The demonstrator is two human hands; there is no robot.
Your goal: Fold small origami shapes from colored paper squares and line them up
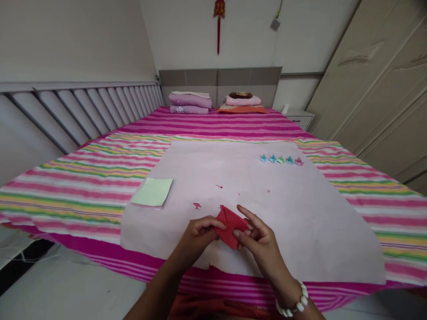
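Bedroom, view down over the near edge of a bed [100, 178] covered in a striped spread, pink with green and yellow bands. A pale sheet of paper [300, 231] lies over the spread as a work surface, reaching the near edge.

Left hand [200, 233] and right hand [255, 238] meet over the near middle of the sheet, both pinched shut on a folded red paper [229, 224]; left thumb and fingers grip its left edge, right fingertips press its right side. It seems held just above the sheet, though contact is hard to judge. A white bead bracelet [293, 304] sits on the right wrist.

Left of the hands, a small stack of pale green square papers [152, 192]. Tiny red scraps [196, 205] lie just beyond the hands. Far right on the sheet, a row of small folded pieces [280, 159], blue, green and pink.

At the far end: grey headboard [220, 82], folded purple bedding [189, 103], a pillow pile [243, 103]. A red hanging ornament [219, 18] on the wall. Slatted grey rail [83, 106] on the left, wardrobe doors [376, 89] on the right.
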